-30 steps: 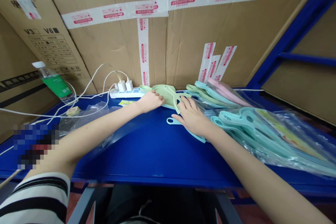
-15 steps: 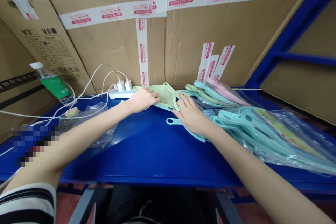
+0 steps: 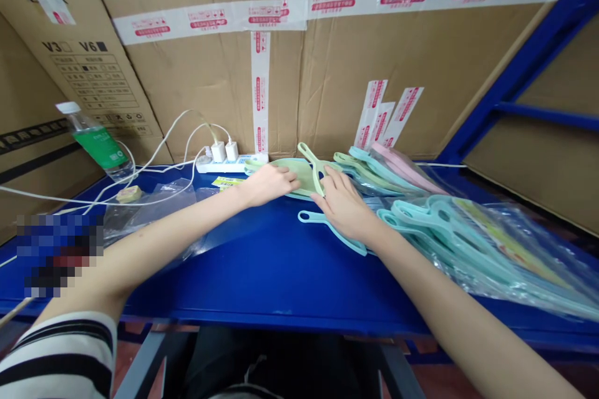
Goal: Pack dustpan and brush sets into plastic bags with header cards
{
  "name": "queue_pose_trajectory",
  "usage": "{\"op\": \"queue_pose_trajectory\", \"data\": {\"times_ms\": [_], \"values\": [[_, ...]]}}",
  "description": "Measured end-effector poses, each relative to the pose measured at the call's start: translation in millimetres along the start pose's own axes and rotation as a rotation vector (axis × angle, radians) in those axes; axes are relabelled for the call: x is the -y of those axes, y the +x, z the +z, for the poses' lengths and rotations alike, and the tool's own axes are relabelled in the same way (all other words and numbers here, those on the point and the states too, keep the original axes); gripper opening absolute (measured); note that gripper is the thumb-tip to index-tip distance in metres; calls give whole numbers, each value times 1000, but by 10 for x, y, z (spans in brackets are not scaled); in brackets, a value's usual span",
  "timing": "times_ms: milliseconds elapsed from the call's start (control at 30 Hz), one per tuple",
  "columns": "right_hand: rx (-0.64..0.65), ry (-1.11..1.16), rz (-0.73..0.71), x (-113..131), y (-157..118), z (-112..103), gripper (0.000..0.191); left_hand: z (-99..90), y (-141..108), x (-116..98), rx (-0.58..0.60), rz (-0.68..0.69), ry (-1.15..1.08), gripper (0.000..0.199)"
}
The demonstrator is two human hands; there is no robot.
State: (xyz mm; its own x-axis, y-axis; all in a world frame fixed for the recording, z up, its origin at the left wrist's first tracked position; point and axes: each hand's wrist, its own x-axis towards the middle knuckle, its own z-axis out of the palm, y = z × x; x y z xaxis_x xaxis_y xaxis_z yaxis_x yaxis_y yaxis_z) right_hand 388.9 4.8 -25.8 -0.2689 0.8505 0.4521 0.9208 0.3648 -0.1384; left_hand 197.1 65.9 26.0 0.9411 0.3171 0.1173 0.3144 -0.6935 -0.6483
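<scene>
A pale green plastic cutting board (image 3: 304, 173) with a looped handle lies at the back of the blue table, on others like it. My left hand (image 3: 271, 184) is closed at its left front part, with fingers curled and the fingertips hidden. My right hand (image 3: 345, 201) is closed around the board's right end by the handle opening, its thumb at the front edge. A light blue board (image 3: 334, 227) with a ring-ended handle lies flat below my right hand, partly covered by it.
Bagged turquoise boards (image 3: 449, 237) fill the right side; green, blue and pink boards (image 3: 402, 165) lie behind them. A power strip (image 3: 229, 165) with chargers and white cables, a tilted bottle (image 3: 100, 146) and clear plastic bags (image 3: 159, 206) are at left. A cardboard wall (image 3: 210, 81) closes off the back.
My left hand has moved a little right along the green board, its fingers more curled. The board's upper handle has tilted slightly upward. My right hand stays at the board's right end.
</scene>
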Motion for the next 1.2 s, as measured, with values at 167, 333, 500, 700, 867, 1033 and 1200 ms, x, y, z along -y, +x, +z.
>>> {"op": "queue_pose_trajectory", "data": {"times_ms": [167, 333, 500, 700, 867, 1033, 1200], "values": [[-98, 26, -5, 15, 9, -59, 34, -129, -290, 86, -63, -34, 37, 22], [-94, 56, -54, 53, -2, -78, 34, -181, -789, 15, -88, 78, -38, 26], [-25, 24, -140, 105, -11, -36, 35, -186, -1160, -198, -64, 81, -204, 29], [55, -2, -260, 179, -17, 28, 35, -289, -1280, -283, 10, 60, -627, 23], [106, -16, -325, 203, -17, 80, 30, -268, -1376, -179, -26, -10, -797, 27], [169, -33, -367, 239, -15, 90, 29, -35, -1512, 0, -33, -304, -334, 40], [215, -170, -455, 343, -24, 62, 30, 64, -1516, -32, 74, -329, -321, 36]]}}
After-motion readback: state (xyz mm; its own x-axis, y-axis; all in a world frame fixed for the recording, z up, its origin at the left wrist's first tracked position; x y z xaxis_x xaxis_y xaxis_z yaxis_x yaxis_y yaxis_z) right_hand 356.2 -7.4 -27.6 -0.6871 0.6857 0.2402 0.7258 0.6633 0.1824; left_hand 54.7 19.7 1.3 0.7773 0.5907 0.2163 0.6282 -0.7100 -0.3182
